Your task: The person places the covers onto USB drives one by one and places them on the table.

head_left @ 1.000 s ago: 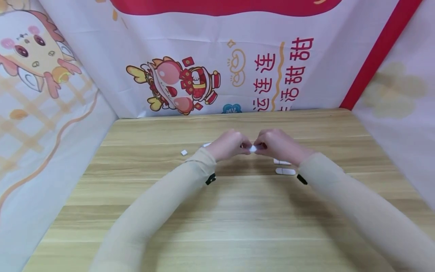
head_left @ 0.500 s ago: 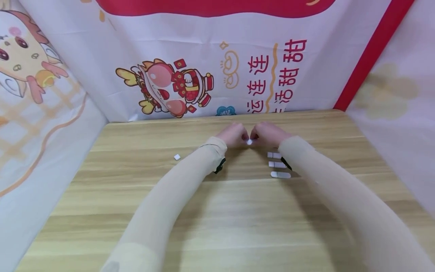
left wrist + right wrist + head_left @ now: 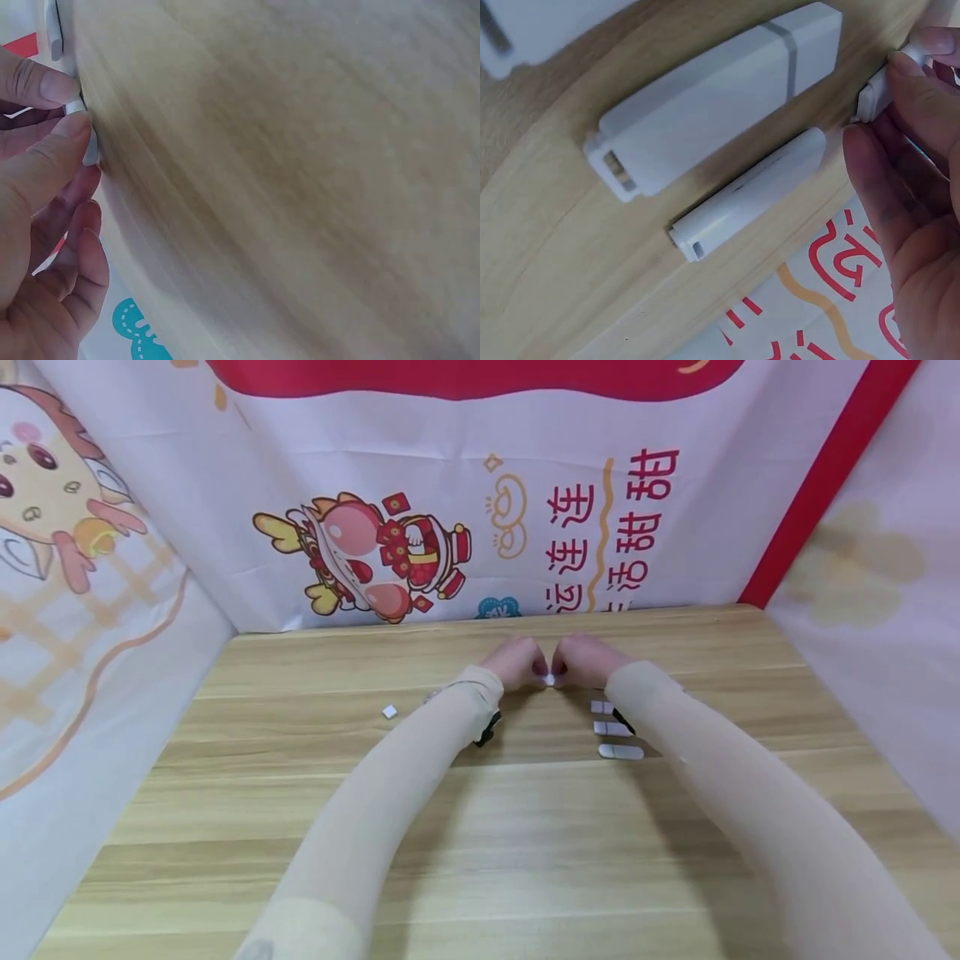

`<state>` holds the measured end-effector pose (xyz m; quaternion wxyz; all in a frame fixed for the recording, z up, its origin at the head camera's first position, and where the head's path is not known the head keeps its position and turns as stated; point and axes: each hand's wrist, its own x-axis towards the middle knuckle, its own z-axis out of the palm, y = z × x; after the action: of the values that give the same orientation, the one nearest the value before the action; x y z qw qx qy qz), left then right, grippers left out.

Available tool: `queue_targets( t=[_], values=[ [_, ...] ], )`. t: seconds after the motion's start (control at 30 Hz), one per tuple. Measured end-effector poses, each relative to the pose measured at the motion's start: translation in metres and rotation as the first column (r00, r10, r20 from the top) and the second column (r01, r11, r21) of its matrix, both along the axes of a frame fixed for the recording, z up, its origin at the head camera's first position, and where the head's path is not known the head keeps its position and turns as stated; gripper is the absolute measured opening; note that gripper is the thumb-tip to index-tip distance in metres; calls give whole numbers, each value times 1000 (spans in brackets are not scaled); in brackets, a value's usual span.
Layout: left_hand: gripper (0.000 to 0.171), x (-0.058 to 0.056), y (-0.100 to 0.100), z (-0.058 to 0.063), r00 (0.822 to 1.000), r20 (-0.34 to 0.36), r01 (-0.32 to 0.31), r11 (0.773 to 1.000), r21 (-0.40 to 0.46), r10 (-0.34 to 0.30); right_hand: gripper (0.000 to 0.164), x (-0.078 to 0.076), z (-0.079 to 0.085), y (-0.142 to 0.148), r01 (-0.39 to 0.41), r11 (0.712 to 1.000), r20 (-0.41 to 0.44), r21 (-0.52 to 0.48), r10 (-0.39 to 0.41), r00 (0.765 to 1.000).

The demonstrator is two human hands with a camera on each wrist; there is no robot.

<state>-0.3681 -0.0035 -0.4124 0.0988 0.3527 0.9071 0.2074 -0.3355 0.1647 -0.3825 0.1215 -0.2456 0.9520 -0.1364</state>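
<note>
Between the fingertips of both hands is a small white USB flash drive (image 3: 876, 96), held above the far part of the table. My left hand (image 3: 517, 662) pinches one end, its thumb flat on the white plastic in the left wrist view. My right hand (image 3: 587, 660) pinches the other end; in the right wrist view its thumb and fingers close around the body. Fingers cover much of the drive, so I cannot tell whether its cap is fully on. Close to the right hand lie more white flash drives, one flat (image 3: 727, 97) and one slimmer drive (image 3: 754, 191).
Below the right forearm, flash drives lie in a column, the nearest with rounded ends (image 3: 621, 752). A small white square piece (image 3: 389, 712) sits left on the wood-grain table (image 3: 525, 860). Another pale item (image 3: 432, 696) is partly hidden by the left sleeve. Printed cloth (image 3: 450, 443) encloses the back and sides.
Since a second ago both hands have moved farther back with the drive between them, uncovering more drives at the right. Over the last half second they have barely moved; the view shifted slightly.
</note>
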Motion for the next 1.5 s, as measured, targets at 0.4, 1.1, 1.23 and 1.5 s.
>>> queue_targets(
  t=[0.4, 1.1, 1.23, 1.5],
  values=[
    [30, -2, -38, 23, 1000, 30, -3, 999, -40, 4, 24, 4, 19, -8, 20, 999, 69, 47, -23, 997],
    [31, 29, -205, 35, 957, 88, -267, 957, -113, 277, 25, 1, 23, -109, -136, 988, 50, 73, 132, 990],
    [31, 43, -226, 26, 952, 86, -281, 952, -124, 292, 23, 2, 13, -133, -130, 990, 52, 52, 128, 990],
    [34, 62, -243, 16, 953, 43, -292, 949, -116, 298, 20, 6, -4, -166, -128, 992, 36, 6, 127, 991]
  ],
)
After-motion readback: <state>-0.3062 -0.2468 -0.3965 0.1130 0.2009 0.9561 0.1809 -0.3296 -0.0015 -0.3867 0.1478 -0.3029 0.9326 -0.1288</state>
